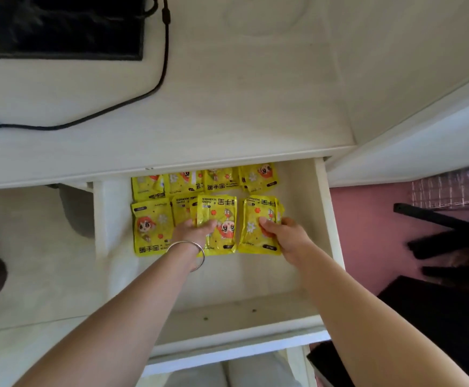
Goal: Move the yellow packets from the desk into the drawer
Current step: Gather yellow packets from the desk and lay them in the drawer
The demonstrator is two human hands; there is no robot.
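Note:
The white drawer [258,277] is pulled open below the desk edge. Several yellow packets lie flat inside it in two rows, the back row [219,178] partly under the desk. In the front row, my left hand [193,231], with a bangle on the wrist, holds the middle packet [222,216] by its left edge. My right hand [283,233] pinches the right-hand packet [255,227], thumb on top of it. Another packet [148,227] lies at the front left, untouched.
The white desk top [227,93] carries a black flat case [63,26] at the back left and a black cable [133,99]. A white side panel [409,141] stands at right. Dark objects lie on the pink floor [367,219] beside the drawer.

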